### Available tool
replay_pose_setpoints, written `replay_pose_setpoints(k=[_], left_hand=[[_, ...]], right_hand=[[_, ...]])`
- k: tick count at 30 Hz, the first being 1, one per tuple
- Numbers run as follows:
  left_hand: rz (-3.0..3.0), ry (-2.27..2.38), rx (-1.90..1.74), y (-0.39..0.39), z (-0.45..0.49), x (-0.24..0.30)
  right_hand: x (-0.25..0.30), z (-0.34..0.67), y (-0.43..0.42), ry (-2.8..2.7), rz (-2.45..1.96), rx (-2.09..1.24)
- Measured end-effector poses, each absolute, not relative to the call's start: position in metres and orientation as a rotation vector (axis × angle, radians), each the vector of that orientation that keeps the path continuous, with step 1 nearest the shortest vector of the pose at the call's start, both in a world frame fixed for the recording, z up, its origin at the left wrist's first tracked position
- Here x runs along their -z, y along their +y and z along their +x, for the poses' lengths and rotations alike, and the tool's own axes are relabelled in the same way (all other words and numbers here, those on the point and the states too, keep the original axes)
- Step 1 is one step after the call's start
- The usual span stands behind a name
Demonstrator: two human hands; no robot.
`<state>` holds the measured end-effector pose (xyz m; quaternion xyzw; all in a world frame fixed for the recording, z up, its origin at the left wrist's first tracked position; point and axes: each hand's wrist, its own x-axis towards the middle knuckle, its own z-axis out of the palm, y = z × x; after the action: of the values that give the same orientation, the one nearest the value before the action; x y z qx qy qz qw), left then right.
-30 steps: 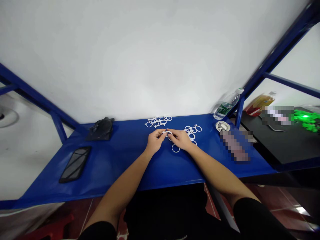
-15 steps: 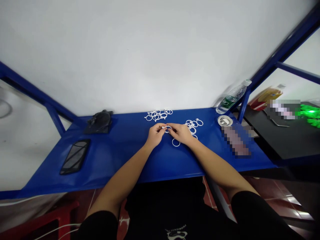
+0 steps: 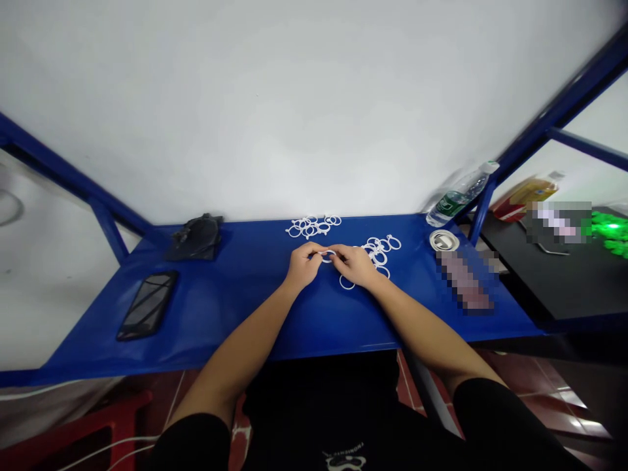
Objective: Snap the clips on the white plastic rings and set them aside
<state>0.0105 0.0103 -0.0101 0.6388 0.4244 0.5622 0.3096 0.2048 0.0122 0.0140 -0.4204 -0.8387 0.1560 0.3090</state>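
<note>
A white plastic ring (image 3: pixel 328 261), like a curtain ring, is held level just above the blue table (image 3: pixel 275 314). My left hand (image 3: pixel 303 265) is closed, pinching the ring's left side between thumb and fingers. On the other side my right hand (image 3: pixel 357 265) grips the same ring, also with thumb and fingers closed. The fingers hide parts of its rim. Beside and partly behind my right hand lies a heap of similar white rings (image 3: pixel 379 258), several with small eyelets. A second cluster of white rings (image 3: pixel 322 228) rests farther back, near the wall.
On the left lie a dark smartphone (image 3: pixel 147 306) and a crumpled black plastic bag (image 3: pixel 199 237). To the right stand a water bottle (image 3: pixel 454 201) and a coiled white cable (image 3: pixel 444 240), with a blurred-out item in front. Blue frame bars (image 3: pixel 110 226) rise at both ends.
The view has shifted slightly. Both hands keep hold of the ring in nearly the same place, and its small knob at the left fingertips shows less clearly now. Both clusters look unchanged.
</note>
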Motion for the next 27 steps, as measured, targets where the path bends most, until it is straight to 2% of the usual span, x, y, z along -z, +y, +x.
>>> replay_pose_setpoints(k=[18, 23, 27], left_hand=[[1.457, 1.130, -1.349, 0.021, 0.005, 0.014], [1.648, 1.135, -1.416, 0.028, -0.005, 0.012], [1.917, 1.502, -1.346, 0.043, -0.031, 0.010]], right_hand=[[-0.015, 0.209, 0.012, -2.342, -0.999, -0.400], [-0.021, 0.217, 0.014, -2.243, -1.023, -0.361], [-0.026, 0.231, 0.018, -2.144, -1.015, -0.230]])
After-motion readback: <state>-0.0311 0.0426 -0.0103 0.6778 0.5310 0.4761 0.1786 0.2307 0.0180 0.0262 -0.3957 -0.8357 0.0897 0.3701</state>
